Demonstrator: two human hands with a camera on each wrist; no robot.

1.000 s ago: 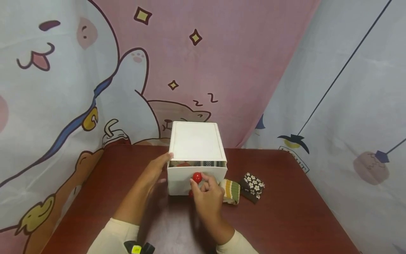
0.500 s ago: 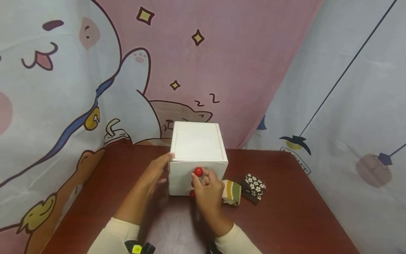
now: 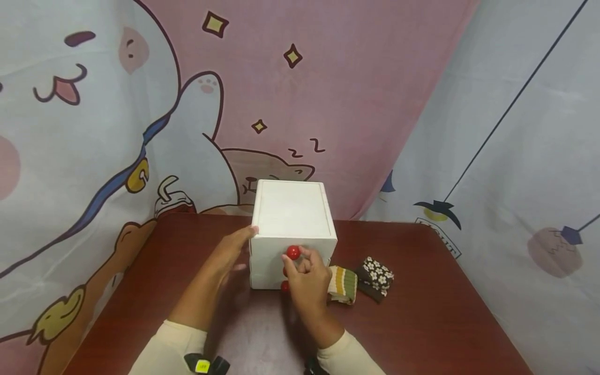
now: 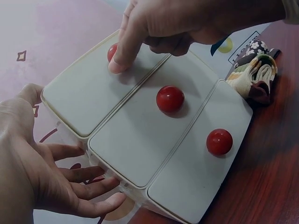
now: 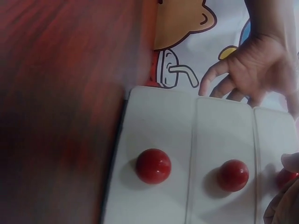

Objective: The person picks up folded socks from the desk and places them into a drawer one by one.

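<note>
A small white drawer cabinet with three stacked drawers stands on the table, each front bearing a round red knob. All the drawer fronts sit flush. My right hand pinches the top drawer's knob between thumb and fingers. My left hand rests against the cabinet's left side, thumb near the top front corner and fingers spread, as the left wrist view shows. That view also shows the middle knob and the bottom knob untouched.
Right of the cabinet lies a folded striped sock-like bundle, with a dark flower-patterned folded bundle beside it. The reddish-brown table reaches back to a cartoon-printed cloth backdrop.
The top drawer, partly out with patterned fabric showing inside, has slid back in until flush. My right hand has moved slightly forward with its knob; the left hand has stayed on the side.
</note>
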